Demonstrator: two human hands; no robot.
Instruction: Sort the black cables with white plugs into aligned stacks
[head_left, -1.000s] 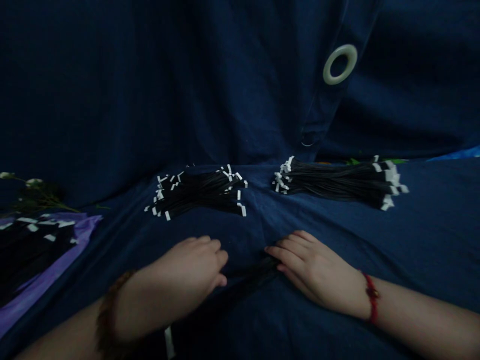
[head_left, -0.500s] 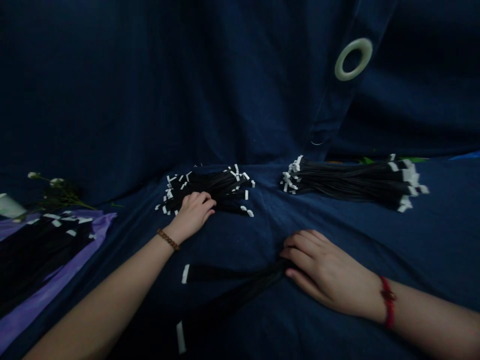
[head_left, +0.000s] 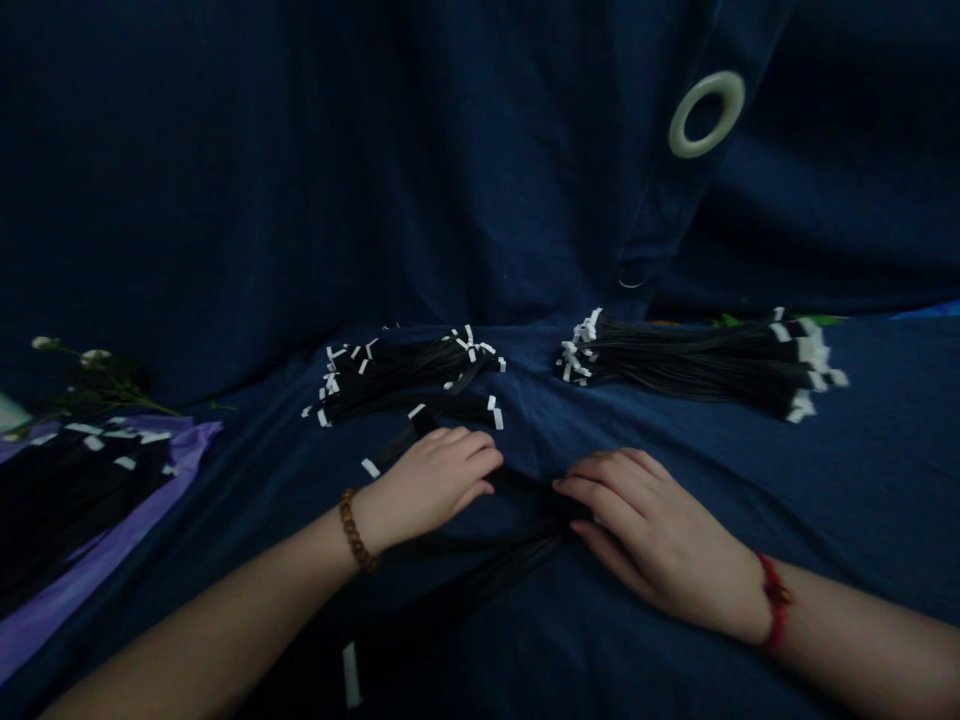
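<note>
My left hand [head_left: 439,475], a brown beaded bracelet at its wrist, is closed on black strands [head_left: 401,445] with white tips. Their white ends stick out behind the hand, and their front part reaches toward my right hand [head_left: 637,520]. A red cord circles the right wrist. That hand is closed on other black strands [head_left: 495,575] that fan out to the lower left; one white end shows near the bottom edge. Just beyond my left hand lies a pile of black strands [head_left: 405,370] with white tips at both ends. The strands' exact kind is unclear in the dim light.
A larger bundle of white-tipped black strands [head_left: 690,365] lies at the right back. More strands rest on purple wrapping [head_left: 180,460] at the left, beside white flowers [head_left: 95,358]. Dark blue cloth [head_left: 862,480] covers the surface; a pale ring [head_left: 706,114] sits on the hanging cloth behind.
My left hand has drawn some strands out of the left pile, moving right and toward me, close to my right hand. The right hand has stayed nearly in place, keeping its strands.
</note>
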